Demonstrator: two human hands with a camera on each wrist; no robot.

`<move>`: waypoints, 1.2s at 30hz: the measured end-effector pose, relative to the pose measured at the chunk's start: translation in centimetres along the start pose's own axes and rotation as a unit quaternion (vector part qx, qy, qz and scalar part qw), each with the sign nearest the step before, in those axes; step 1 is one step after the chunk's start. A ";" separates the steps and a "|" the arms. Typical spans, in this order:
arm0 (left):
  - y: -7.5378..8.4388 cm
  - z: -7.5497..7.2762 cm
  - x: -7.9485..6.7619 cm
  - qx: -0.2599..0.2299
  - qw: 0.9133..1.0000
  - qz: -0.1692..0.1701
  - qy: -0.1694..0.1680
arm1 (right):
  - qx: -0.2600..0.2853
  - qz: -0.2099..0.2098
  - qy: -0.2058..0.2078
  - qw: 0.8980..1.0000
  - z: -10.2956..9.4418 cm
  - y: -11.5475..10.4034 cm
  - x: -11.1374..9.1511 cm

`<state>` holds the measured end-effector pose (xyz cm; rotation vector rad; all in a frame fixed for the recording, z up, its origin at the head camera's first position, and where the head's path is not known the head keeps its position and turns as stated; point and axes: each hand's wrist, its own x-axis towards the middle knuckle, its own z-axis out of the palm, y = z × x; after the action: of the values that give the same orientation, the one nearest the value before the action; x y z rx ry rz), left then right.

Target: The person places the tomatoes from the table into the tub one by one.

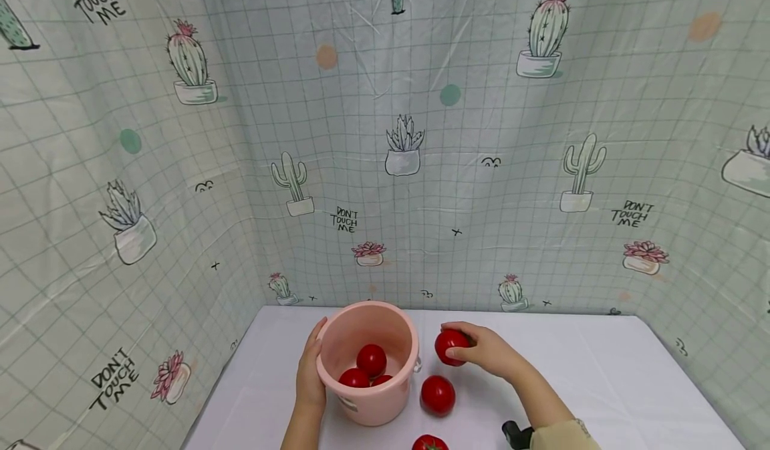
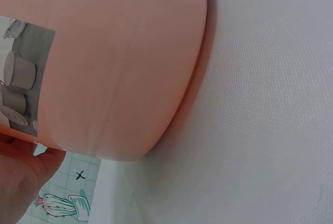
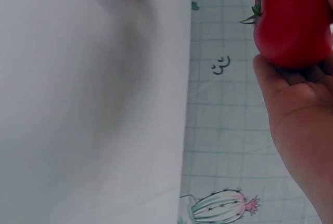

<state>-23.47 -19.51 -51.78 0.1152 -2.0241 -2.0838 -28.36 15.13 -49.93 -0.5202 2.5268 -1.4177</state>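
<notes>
A pink bucket (image 1: 373, 406) stands upright on the table, with several red tomatoes (image 1: 371, 360) inside it. My left hand (image 1: 311, 376) holds the bucket's left side, its fingers reaching up to the rim. In the left wrist view, the bucket wall (image 2: 125, 68) fills much of the picture, and the left hand (image 2: 23, 182) is at its edge. To the right of the bucket, my right hand (image 1: 484, 350) grips a tomato (image 1: 451, 347) raised above the table. The right wrist view shows this tomato (image 3: 294, 21) with its green stem, fingers around it.
Another tomato (image 1: 438, 395) lies on the white table just right of the bucket. Nearer the front edge is a tomato (image 1: 430, 442) with a green top, partly cut off. A black object (image 1: 516, 434) is by the right sleeve. Behind hangs a cactus-print cloth (image 1: 469, 189).
</notes>
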 end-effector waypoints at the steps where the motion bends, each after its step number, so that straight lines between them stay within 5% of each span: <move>1: 0.0 0.0 0.0 -0.001 1.000 -0.001 -0.001 | 0.001 0.000 0.001 1.000 -0.2 -0.2 0.1; 15: -0.1 0.1 0.0 -0.002 1.000 0.017 0.000 | 0.005 -0.001 0.012 1.000 -2.3 -3.4 1.6; 36: 0.0 0.0 0.1 -0.005 1.000 0.001 0.000 | 0.001 -0.038 -0.005 0.999 -3.8 -9.3 4.4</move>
<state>-23.52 -19.54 -51.78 0.1110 -2.0137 -2.0915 -31.78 11.91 -40.08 -0.6278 2.5233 -1.4382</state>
